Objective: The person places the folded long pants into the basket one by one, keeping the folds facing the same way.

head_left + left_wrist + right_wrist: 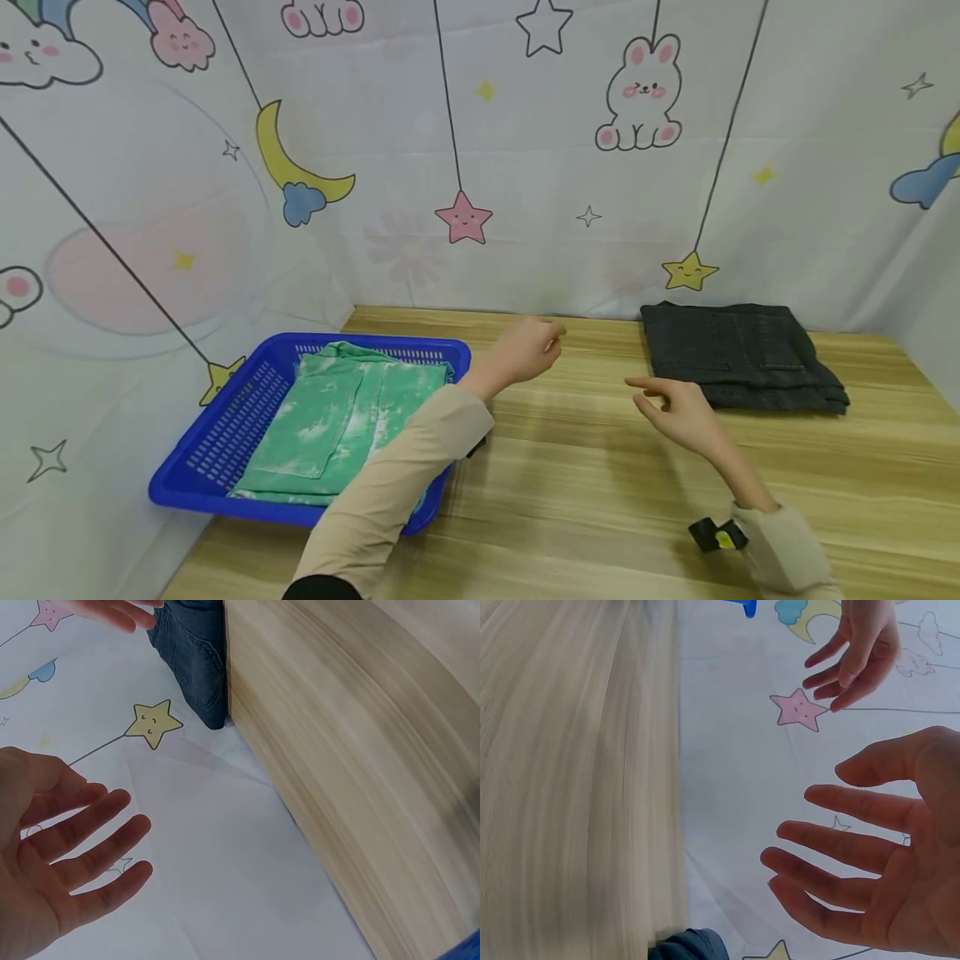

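Note:
My left hand (521,354) is over the wooden table, just right of the blue basket, holding nothing. Its fingers are loosely bent and spread in the left wrist view. My right hand (681,417) hovers near the front left corner of a folded dark denim garment (738,354), also with nothing in it; the right wrist view shows its fingers spread and relaxed. In the blue plastic basket (183,500) lies a folded green and white tie-dye garment (315,425). My left forearm hides part of the basket's right side.
The wooden table (585,500) runs back to a white fabric backdrop (525,267) printed with stars and rabbits. More of this cloth hangs along the left and right sides. A small black device (717,535) sits at my right wrist.

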### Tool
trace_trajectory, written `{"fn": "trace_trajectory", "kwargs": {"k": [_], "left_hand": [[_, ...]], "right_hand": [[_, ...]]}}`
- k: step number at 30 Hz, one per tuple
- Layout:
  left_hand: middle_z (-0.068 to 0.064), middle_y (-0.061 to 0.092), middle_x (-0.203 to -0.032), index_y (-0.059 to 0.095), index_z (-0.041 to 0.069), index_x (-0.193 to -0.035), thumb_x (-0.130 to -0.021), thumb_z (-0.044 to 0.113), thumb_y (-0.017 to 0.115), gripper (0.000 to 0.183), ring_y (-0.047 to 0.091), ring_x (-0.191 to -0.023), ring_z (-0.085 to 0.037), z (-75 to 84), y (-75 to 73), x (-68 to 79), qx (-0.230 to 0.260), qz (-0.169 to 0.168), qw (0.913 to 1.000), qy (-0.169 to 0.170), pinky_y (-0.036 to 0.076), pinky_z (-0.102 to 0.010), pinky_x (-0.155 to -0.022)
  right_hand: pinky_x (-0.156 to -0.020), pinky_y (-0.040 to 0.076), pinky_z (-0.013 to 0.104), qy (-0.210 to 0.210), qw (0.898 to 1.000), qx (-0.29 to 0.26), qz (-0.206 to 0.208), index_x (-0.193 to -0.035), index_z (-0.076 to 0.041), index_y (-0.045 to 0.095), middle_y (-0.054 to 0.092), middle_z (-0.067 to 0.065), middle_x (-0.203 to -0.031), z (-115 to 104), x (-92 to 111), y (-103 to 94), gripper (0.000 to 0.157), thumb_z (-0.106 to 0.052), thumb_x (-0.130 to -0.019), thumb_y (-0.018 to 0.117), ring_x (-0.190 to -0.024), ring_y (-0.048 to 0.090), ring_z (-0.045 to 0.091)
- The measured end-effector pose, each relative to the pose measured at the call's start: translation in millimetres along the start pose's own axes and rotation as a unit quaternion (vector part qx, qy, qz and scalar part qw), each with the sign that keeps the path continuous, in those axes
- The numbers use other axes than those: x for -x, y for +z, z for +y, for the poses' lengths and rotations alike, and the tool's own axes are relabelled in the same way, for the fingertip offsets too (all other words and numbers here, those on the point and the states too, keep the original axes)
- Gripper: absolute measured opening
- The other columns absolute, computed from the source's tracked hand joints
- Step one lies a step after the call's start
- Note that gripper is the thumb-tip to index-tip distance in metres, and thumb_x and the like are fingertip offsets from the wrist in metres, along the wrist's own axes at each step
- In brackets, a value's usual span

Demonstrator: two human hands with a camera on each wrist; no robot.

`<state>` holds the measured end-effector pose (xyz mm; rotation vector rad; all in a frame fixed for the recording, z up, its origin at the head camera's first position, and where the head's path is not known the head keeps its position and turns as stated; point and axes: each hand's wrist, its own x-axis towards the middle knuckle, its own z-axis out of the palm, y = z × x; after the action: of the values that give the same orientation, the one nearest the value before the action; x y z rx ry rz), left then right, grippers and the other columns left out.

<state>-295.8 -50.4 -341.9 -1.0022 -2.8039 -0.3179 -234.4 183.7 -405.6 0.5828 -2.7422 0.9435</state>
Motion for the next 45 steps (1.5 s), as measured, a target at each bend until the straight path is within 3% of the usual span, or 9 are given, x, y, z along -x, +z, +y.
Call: {"fn": "trace_trajectory", "kwargs": {"k": [3, 7, 13, 24, 26, 30, 33, 36, 45], "left_hand": [[-0.008, 0.066, -0.099, 0.064, 0.006, -0.101, -0.089, 0.008, 0.044, 0.023, 0.057, -0.073, -0.012, 3.7, 2.6, -3.5, 0.015, -0.008, 0.9998, -0.003, 0.045, -0.022, -0.064], [-0.010, 0.066, -0.101, 0.064, 0.005, -0.104, -0.088, 0.007, 0.044, 0.025, 0.045, -0.060, -0.009, 6.1, 6.7, -7.0, 0.026, -0.020, 0.9994, -0.009, 0.038, -0.019, -0.059], [-0.011, 0.064, -0.108, 0.061, 0.004, -0.111, -0.089, 0.008, 0.043, 0.029, 0.062, -0.079, -0.015, 7.6, 13.4, -12.4, 0.037, -0.037, 0.9985, -0.014, 0.049, -0.024, -0.074], [-0.008, 0.061, -0.116, 0.059, 0.006, -0.116, -0.090, 0.011, 0.043, 0.031, 0.060, -0.101, -0.016, 11.0, 25.0, -23.9, 0.078, -0.062, 0.9944, -0.036, 0.049, -0.024, -0.083], [-0.008, 0.061, -0.115, 0.059, 0.005, -0.115, -0.090, 0.010, 0.043, 0.031, 0.060, -0.101, -0.017, 12.2, 27.3, -25.9, 0.092, -0.060, 0.9931, -0.039, 0.049, -0.024, -0.083], [-0.009, 0.063, -0.112, 0.061, 0.004, -0.113, -0.089, 0.009, 0.044, 0.029, 0.060, -0.083, -0.013, 13.3, 34.3, -28.5, 0.121, -0.047, 0.9905, -0.045, 0.049, -0.021, -0.076], [-0.009, 0.063, -0.111, 0.062, 0.003, -0.111, -0.089, 0.009, 0.044, 0.029, 0.058, -0.079, -0.014, 13.0, 40.3, -29.1, 0.147, -0.035, 0.9869, -0.055, 0.047, -0.020, -0.071], [-0.009, 0.063, -0.110, 0.062, 0.003, -0.110, -0.088, 0.008, 0.046, 0.028, 0.060, -0.090, -0.015, 12.5, 46.0, -28.8, 0.180, -0.022, 0.9812, -0.067, 0.048, -0.019, -0.073], [-0.009, 0.063, -0.108, 0.061, 0.002, -0.111, -0.089, 0.010, 0.047, 0.027, 0.058, -0.099, -0.019, 17.4, 54.6, -28.1, 0.243, -0.025, 0.9650, -0.094, 0.049, -0.020, -0.073]], "right_hand": [[-0.043, 0.032, 0.021, 0.010, 1.000, 0.000, -0.006, -0.114, -0.003, 0.061, 0.066, 0.019, -0.097, 2.7, 0.5, -1.7, 0.028, -0.012, -0.088, 0.054, -0.056, 0.055, 0.018], [-0.047, 0.038, 0.023, 0.023, 1.000, -0.008, -0.013, -0.115, 0.000, 0.059, 0.064, 0.023, -0.102, 6.7, 2.0, -7.1, 0.029, -0.011, -0.088, 0.052, -0.076, 0.063, 0.028], [-0.059, 0.049, 0.032, 0.042, 0.999, -0.007, -0.018, -0.116, 0.002, 0.057, 0.063, 0.023, -0.105, 15.7, 4.3, -16.8, 0.030, -0.011, -0.089, 0.051, -0.090, 0.060, 0.035], [-0.066, 0.051, 0.040, 0.093, 0.995, -0.018, -0.040, -0.120, 0.002, 0.053, 0.057, 0.026, -0.115, 26.3, 7.0, -29.0, 0.035, -0.018, -0.092, 0.046, -0.095, 0.058, 0.039], [-0.068, 0.051, 0.042, 0.100, 0.994, -0.018, -0.042, -0.121, 0.002, 0.053, 0.056, 0.027, -0.116, 28.1, 7.7, -31.2, 0.036, -0.020, -0.093, 0.046, -0.097, 0.057, 0.040], [-0.069, 0.050, 0.045, 0.111, 0.993, -0.015, -0.044, -0.121, 0.002, 0.053, 0.055, 0.028, -0.117, 33.1, 9.3, -35.5, 0.038, -0.022, -0.094, 0.044, -0.097, 0.056, 0.042], [-0.069, 0.050, 0.045, 0.117, 0.992, -0.012, -0.044, -0.122, 0.003, 0.052, 0.055, 0.028, -0.116, 36.6, 10.4, -39.0, 0.039, -0.023, -0.094, 0.043, -0.098, 0.056, 0.042], [-0.069, 0.050, 0.045, 0.125, 0.991, -0.011, -0.046, -0.122, 0.003, 0.052, 0.054, 0.029, -0.116, 39.7, 11.5, -41.4, 0.040, -0.024, -0.094, 0.042, -0.098, 0.055, 0.043], [-0.066, 0.050, 0.044, 0.141, 0.989, -0.004, -0.050, -0.120, 0.005, 0.052, 0.054, 0.031, -0.115, 50.5, 17.1, -41.9, 0.040, -0.023, -0.094, 0.042, -0.097, 0.054, 0.045]]}}
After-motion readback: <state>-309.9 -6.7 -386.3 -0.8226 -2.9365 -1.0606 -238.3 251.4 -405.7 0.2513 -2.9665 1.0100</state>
